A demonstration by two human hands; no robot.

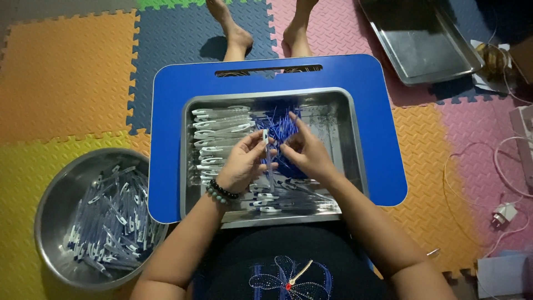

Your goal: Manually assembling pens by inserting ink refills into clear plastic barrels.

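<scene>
Foam puzzle mats (66, 72) in orange, blue, pink and yellow cover the floor around us, and a blue lap table (383, 139) sits over our knees with a steel tray (355, 144) on it. Our forearms hide the tray's near edge, and the tangle of blue refills (277, 125) at the tray's far side is too fine to count. Our left hand (241, 164) pinches a clear pen barrel (266, 145) between thumb and fingertips; it stands nearly upright in the view, long axis running away from us, white end farthest. Our right hand (308, 150) has its fingers curled close together just beside the barrel; whether they grip a refill we cannot tell. More barrels (219, 133) lie stacked crosswise at the tray's left. A steel bowl (47, 205) of finished pens (108, 214) sits on our left, and a second tray (422, 39) is cut off at the top.
</scene>
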